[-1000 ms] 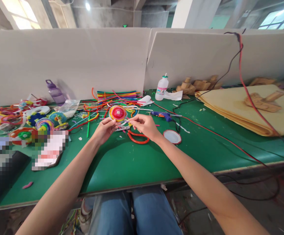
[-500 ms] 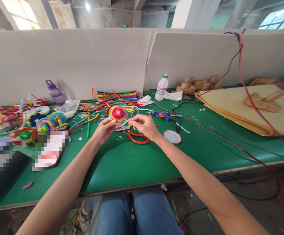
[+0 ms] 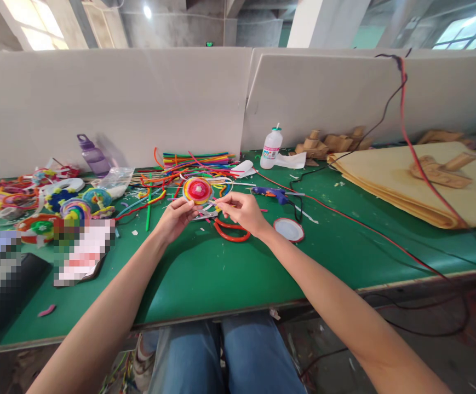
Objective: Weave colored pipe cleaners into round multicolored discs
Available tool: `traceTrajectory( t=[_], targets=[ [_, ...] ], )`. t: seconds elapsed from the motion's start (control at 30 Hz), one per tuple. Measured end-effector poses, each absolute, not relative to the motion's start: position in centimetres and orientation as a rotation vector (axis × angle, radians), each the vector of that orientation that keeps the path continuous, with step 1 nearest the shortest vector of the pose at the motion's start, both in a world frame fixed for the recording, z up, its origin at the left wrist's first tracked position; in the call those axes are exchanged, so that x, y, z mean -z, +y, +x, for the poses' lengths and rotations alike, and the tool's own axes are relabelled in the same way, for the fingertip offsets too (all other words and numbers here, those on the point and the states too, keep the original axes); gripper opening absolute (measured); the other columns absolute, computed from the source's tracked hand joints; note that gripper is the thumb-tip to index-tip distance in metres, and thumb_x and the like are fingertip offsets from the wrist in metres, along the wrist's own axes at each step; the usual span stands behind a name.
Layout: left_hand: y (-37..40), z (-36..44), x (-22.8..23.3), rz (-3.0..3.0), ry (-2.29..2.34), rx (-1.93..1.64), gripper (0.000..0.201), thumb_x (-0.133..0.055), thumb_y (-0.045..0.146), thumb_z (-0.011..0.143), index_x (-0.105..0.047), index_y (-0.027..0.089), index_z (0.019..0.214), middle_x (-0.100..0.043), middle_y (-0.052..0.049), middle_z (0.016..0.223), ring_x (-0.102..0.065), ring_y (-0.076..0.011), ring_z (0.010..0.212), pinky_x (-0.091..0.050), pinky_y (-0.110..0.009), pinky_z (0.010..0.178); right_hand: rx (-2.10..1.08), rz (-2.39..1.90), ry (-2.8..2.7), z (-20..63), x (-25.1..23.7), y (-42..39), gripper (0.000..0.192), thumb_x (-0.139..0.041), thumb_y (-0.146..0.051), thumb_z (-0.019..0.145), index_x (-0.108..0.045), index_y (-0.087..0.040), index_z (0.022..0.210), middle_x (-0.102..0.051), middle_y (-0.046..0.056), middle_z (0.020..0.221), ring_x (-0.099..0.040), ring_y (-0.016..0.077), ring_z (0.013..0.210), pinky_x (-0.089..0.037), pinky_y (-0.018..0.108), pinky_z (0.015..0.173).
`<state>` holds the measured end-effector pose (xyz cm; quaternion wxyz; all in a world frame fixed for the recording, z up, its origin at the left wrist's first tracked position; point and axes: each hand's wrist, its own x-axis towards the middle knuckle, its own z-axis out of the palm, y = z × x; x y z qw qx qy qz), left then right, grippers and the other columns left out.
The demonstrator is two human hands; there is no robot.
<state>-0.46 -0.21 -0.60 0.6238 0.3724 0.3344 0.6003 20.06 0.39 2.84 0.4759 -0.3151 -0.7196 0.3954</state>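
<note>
My left hand (image 3: 177, 218) pinches the lower edge of a round coiled pipe-cleaner disc (image 3: 198, 190) with red, pink, orange and yellow rings and a pale centre. The disc is held up above the table, its face toward me. Just right of it, the fingertips of my right hand (image 3: 240, 210) are pressed together on something too small to make out. Under and between the hands lie scissors (image 3: 233, 236) with orange-red handles, their blades partly hidden. A purple glue gun (image 3: 276, 194) lies beyond my right hand, with a white lid-like disc (image 3: 289, 230) nearer me.
Loose pipe cleaners (image 3: 196, 160) are heaped behind the disc. Finished coiled pieces (image 3: 75, 210) and a purple bottle (image 3: 92, 156) are at the left. A white bottle (image 3: 270, 149) stands near the partition (image 3: 118, 104). Red and black cables cross the right side, near folded tan sheets (image 3: 397, 180).
</note>
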Motion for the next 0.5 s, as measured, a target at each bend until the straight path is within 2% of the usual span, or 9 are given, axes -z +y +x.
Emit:
traceTrajectory(
  t=[0.5],
  targets=[
    [-0.32, -0.27, 0.44, 0.874, 0.784, -1.388, 0.028, -0.086, 0.024, 0.055, -0.068, 0.015, 0.075, -0.073, -0.004, 0.075, -0.068, -0.0133, 0.069, -0.053, -0.023, 0.069, -0.983, -0.768, -1.746, 20.04, -2.88, 0.37, 0.018, -0.065, -0.032, 0.076, -0.068, -0.014, 0.078, -0.060, 0.000, 0.060, -0.051, 0.0093, 0.051, -0.040, 0.024, 0.049]
  ],
)
